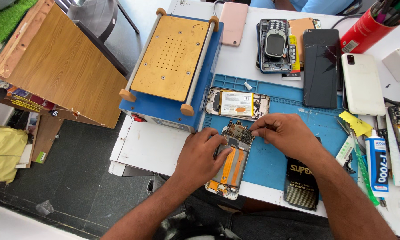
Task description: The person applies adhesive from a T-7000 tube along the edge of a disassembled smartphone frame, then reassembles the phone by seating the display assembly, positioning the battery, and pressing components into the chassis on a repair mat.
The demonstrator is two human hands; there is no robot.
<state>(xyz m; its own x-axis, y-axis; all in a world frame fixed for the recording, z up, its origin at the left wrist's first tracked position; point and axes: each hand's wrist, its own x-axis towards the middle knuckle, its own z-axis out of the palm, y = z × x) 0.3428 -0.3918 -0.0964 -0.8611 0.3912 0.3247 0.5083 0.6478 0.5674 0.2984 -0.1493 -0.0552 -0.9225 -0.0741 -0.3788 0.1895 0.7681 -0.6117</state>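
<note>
Opened smartphone (232, 161) lying back-up on the blue repair mat (271, 160), lower end jutting past the table's near edge, orange flex ribbons and circuit board (240, 132) exposed. Left hand (204, 155) pressed flat on the phone's left side, fingers spread over the frame, pinning it down rather than gripping around it. Right hand (285, 132) just beside the board's upper right corner, thumb and forefinger pinched together at the tip; too small to tell whether a screw, a connector or a fine tool sits between them. Second opened phone with a white battery (236, 104) just beyond, touching neither hand. Blue screen-separator machine with a brass plate (173, 58) to the far left; glue tube (378, 160), yellow cloth (355, 123) and black flat packet (301, 183) to the right. Likely hazards, judged from the layout: phone tipping off the table edge if the left palm lifts, given the overhang; a flex ribbon creased or torn under the pressing fingers; any small part slipping from the pinch and vanishing among the clutter or onto the dark floor below; bare fingertips smearing or shorting the exposed board.
</note>
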